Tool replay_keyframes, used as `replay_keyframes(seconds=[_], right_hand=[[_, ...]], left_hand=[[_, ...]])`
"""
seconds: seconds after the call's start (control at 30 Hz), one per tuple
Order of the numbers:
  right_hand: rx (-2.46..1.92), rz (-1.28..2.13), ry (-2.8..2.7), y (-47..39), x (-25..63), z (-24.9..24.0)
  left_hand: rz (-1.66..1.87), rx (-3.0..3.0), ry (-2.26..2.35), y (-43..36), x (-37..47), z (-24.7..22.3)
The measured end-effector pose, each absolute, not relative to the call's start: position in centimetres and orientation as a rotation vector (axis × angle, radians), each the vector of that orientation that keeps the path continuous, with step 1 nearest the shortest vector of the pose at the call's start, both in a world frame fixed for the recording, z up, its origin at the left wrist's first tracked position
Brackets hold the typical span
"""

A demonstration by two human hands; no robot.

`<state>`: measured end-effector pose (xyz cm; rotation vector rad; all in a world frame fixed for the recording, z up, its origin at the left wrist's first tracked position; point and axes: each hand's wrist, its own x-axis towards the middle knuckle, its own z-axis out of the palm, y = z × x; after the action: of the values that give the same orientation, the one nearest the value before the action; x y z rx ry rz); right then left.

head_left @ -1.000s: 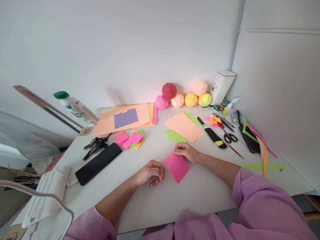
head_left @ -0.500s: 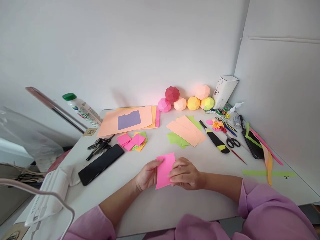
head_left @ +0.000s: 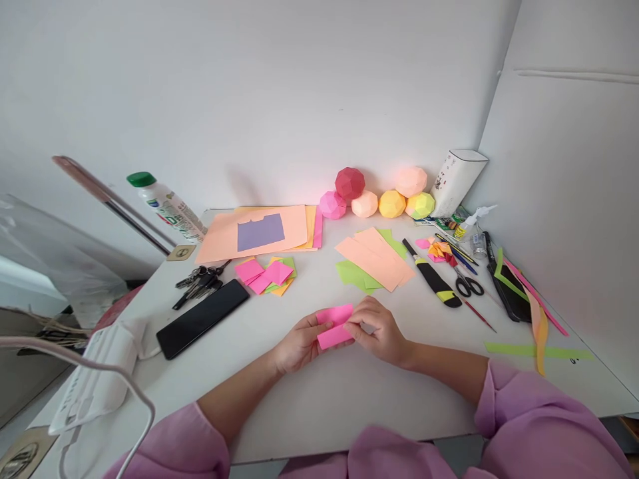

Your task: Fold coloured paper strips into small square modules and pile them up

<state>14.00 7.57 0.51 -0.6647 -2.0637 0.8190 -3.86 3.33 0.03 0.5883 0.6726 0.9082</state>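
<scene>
A pink sheet of paper point(head_left: 333, 336) is held between both hands above the table, its lower part bent up over the rest. My left hand point(head_left: 299, 342) grips its left side, with the thumb on top and fingers underneath. The right edge is pinched by the thumb and fingers of my right hand point(head_left: 378, 331). Beyond the hands lie peach paper strips point(head_left: 374, 259) on green paper point(head_left: 349, 274). Small pink squares point(head_left: 264, 274) rest in a loose pile to the left, with green and orange ones among them.
A black phone point(head_left: 202, 319) and keys point(head_left: 202, 283) lie left. Faceted paper balls point(head_left: 364, 203) stand along the wall. A utility knife point(head_left: 434, 283), scissors point(head_left: 469, 286) and a glue bottle point(head_left: 466, 226) are at right. A power strip point(head_left: 100, 379) with its cable occupies the left edge.
The pink paper was upright and flat; now its lower part is bent upward. My right hand has shifted slightly right and pinches the edge. The view has tilted a little.
</scene>
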Motion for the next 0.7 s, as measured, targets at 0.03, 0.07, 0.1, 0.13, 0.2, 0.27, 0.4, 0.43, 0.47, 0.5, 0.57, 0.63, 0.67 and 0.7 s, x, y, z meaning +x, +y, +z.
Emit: replay_keyframes(seconds=[0.03, 0.07, 0.1, 0.13, 0.2, 0.27, 0.4, 0.43, 0.47, 0.5, 0.57, 0.63, 0.67, 0.7], right_hand=[[-0.711, 0.835, -2.041, 7.63, 14.01, 0.45], [-0.748, 0.855, -2.016, 7.70, 14.03, 0.37], [-0.772, 0.881, -1.993, 7.77, 14.04, 0.30], [-0.785, 0.911, -1.971, 7.84, 14.06, 0.23], [-0.789, 0.981, -1.935, 7.95, 14.07, 0.12], [-0.789, 1.045, -1.914, 8.02, 14.07, 0.05], [-0.812, 1.110, -1.911, 8.03, 14.07, 0.01], [-0.820, 1.122, -1.910, 8.02, 14.07, 0.03], [-0.830, 1.135, -1.907, 8.01, 14.07, 0.06], [-0.839, 1.145, -1.903, 8.01, 14.07, 0.12], [-0.857, 1.160, -1.893, 8.00, 14.07, 0.24], [-0.870, 1.178, -1.884, 8.00, 14.09, 0.33], [-0.873, 1.188, -1.878, 8.01, 14.11, 0.35], [-0.873, 1.198, -1.873, 8.02, 14.13, 0.36]], left_hand=[[0.898, 0.591, 0.652, 3.33, -3.87, 0.05], [0.887, 0.592, 0.634, 3.33, -3.87, 0.03], [0.877, 0.592, 0.615, 3.34, -3.89, -0.01], [0.865, 0.592, 0.596, 3.34, -3.91, -0.08], [0.839, 0.598, 0.567, 3.34, -3.98, -0.26], [0.810, 0.606, 0.550, 3.34, -4.07, -0.45], [0.784, 0.599, 0.525, 3.37, -4.27, -0.78], [0.783, 0.596, 0.521, 3.36, -4.30, -0.82], [0.781, 0.596, 0.519, 3.36, -4.32, -0.83], [0.778, 0.597, 0.519, 3.35, -4.34, -0.83], [0.771, 0.606, 0.519, 3.33, -4.34, -0.75], [0.766, 0.612, 0.521, 3.33, -4.33, -0.63], [0.766, 0.612, 0.524, 3.34, -4.33, -0.57], [0.768, 0.612, 0.528, 3.35, -4.33, -0.52]])
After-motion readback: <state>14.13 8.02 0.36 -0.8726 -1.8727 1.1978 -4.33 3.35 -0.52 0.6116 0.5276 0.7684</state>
